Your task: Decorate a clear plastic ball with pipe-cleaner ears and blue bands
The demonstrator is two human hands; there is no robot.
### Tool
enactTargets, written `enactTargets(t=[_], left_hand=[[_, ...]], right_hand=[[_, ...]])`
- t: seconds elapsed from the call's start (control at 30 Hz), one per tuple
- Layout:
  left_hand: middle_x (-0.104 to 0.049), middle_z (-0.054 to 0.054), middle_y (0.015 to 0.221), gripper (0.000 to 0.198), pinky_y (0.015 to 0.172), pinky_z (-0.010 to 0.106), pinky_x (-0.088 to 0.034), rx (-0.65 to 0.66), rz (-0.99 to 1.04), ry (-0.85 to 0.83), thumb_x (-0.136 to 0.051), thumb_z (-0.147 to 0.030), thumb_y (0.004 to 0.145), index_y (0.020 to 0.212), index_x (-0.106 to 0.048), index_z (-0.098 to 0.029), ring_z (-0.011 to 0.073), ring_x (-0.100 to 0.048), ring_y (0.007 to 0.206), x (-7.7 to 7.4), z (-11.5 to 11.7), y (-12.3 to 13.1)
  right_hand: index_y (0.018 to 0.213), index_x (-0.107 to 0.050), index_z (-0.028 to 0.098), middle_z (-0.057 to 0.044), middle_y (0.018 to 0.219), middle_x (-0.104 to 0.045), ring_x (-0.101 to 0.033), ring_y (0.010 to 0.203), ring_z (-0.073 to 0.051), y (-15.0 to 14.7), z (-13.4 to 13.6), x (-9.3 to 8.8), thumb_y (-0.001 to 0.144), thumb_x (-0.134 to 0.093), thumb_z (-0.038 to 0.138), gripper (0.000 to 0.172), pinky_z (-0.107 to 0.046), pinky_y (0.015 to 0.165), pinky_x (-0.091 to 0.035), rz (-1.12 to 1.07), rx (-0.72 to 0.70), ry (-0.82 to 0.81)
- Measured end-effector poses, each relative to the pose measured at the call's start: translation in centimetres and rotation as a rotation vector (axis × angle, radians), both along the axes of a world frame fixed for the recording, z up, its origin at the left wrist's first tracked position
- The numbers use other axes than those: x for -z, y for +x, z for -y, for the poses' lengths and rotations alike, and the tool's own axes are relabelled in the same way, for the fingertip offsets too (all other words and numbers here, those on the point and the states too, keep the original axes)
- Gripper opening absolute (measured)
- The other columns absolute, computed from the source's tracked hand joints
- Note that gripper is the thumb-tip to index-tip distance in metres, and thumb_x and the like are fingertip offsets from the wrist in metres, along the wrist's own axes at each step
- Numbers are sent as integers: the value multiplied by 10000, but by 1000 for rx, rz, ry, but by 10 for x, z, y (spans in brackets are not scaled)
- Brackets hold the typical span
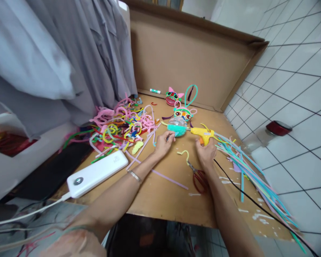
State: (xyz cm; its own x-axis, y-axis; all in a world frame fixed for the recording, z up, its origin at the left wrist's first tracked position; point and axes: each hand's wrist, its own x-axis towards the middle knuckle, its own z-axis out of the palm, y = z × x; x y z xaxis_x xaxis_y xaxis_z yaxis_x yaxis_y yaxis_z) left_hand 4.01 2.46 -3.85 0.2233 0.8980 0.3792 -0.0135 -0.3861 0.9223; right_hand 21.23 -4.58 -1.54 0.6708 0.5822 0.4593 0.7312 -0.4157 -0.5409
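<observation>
My left hand (163,145) is closed with its fingers pinching the lower edge of a teal fuzzy half-round piece (178,131). In my right hand (206,152) is a yellow hot glue gun (203,133), whose nozzle points left and reaches the teal piece; I cannot tell whether they touch. A clear, shiny rounded thing (178,122) shows just behind the teal piece. Below and between my hands lie a curled pale yellow pipe cleaner (184,153) and red-handled scissors (199,181), partly hidden by my right wrist.
Two colourful animal-face ornaments (183,113) stand behind. Left are a heap of pipe cleaners (123,123) and a white power bank (97,174). Long pipe cleaners (246,167) and the gun's black cord (240,194) lie right. A cardboard wall (182,60) rises behind; a red-lidded jar (278,127) stands right.
</observation>
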Motion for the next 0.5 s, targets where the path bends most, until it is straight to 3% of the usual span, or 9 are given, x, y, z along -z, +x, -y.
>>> enactTargets(t=[0.27,0.5], left_hand=[[-595,-28,622,167,608,241,-347,-18,37,-85,-539,-336,899,856,-569,-177,119,-459,571,0,2,-2],[-575,-47,626,144,597,230,-344,-26,91,-152,-561,-319,887,854,-522,-184,99,-455,547,4,-5,2]], right_hand=[[971,-576,184,-75,797,-680,-624,727,-244,-10,3,12,766,-559,457,342,-306,652,-396,64,-65,3],[988,-562,178,-108,853,-690,-640,785,-270,-12,5,11,771,-533,451,351,-331,690,-429,108,-76,23]])
